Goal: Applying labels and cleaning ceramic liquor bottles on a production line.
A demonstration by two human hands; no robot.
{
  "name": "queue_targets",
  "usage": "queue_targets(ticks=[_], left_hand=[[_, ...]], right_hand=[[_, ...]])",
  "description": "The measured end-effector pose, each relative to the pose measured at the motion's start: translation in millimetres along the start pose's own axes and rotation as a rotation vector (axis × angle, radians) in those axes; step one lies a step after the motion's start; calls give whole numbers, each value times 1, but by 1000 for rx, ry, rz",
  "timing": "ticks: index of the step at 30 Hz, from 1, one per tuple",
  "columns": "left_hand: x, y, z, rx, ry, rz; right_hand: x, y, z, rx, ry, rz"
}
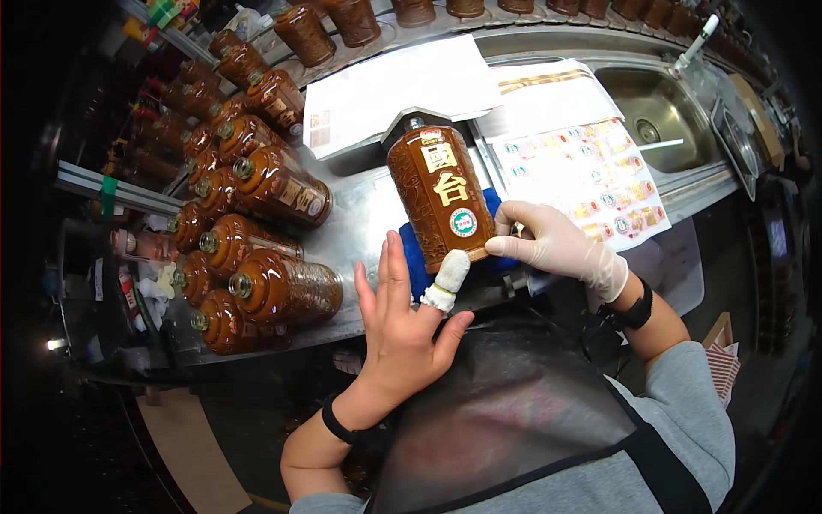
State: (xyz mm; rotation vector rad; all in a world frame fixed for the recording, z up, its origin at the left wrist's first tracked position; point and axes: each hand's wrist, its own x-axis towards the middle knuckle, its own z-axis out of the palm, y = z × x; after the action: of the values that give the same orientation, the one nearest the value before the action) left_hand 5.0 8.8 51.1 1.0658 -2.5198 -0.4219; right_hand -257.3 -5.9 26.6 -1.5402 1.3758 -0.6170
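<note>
Left hand point(402, 321) open, bandaged finger steadying a brown bottle point(439, 195) near the tabletop's point(360, 214) front edge.
Gloved right hand point(556, 244), grip pinched together on the bottle's side, presses near its round sticker point(463, 223).

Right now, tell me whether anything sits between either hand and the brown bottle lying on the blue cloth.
Nothing visible does. The left hand presses its cloth-wrapped index finger against the lower end of the brown bottle, and the gloved right hand touches its lower right edge. The blue cloth lies under the bottle.
</note>
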Motion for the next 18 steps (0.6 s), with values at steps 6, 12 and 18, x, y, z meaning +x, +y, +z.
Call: queue_targets(ticks=[6, 12, 18], left_hand=[[21, 14, -3, 84, 36, 78], [45, 25, 17, 163, 84, 163], [58, -1, 28, 16, 278, 87]], right_hand=[[2, 11, -2, 107, 36, -16], [-1, 22, -8, 256, -47, -23], [-9, 14, -11, 241, 11, -37]])
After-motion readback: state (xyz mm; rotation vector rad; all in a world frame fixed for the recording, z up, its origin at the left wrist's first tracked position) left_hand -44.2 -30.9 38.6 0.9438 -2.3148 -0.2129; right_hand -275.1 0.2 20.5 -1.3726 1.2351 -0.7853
